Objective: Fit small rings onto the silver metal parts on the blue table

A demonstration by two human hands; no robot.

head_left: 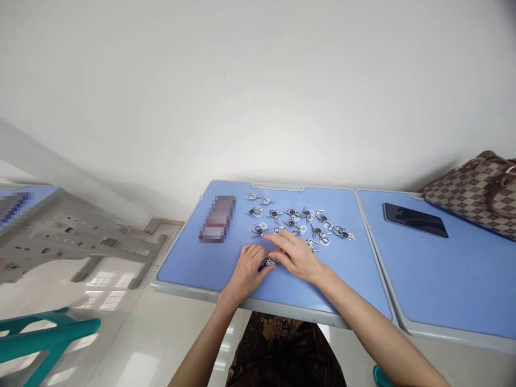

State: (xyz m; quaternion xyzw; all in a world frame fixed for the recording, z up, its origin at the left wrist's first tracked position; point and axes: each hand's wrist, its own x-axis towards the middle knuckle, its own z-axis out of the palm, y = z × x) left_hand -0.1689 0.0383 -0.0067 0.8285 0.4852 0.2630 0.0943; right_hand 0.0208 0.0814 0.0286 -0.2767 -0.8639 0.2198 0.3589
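On a blue desk [209,263], my left hand [248,269] and my right hand [293,255] meet over one small metal clip-like part [269,262]. Fingers of both hands are curled and pinch that part between them, low on the desk top. Just beyond my hands lie several more small metal parts with black centres [300,221], spread loosely across the far half of the desk.
A blurred rectangular object [218,217] lies at the desk's far left. A second blue desk [443,279] to the right bears a black phone [415,219] and a checkered handbag [478,191]. A grey desk frame [72,236] and a teal stool [44,336] stand at left.
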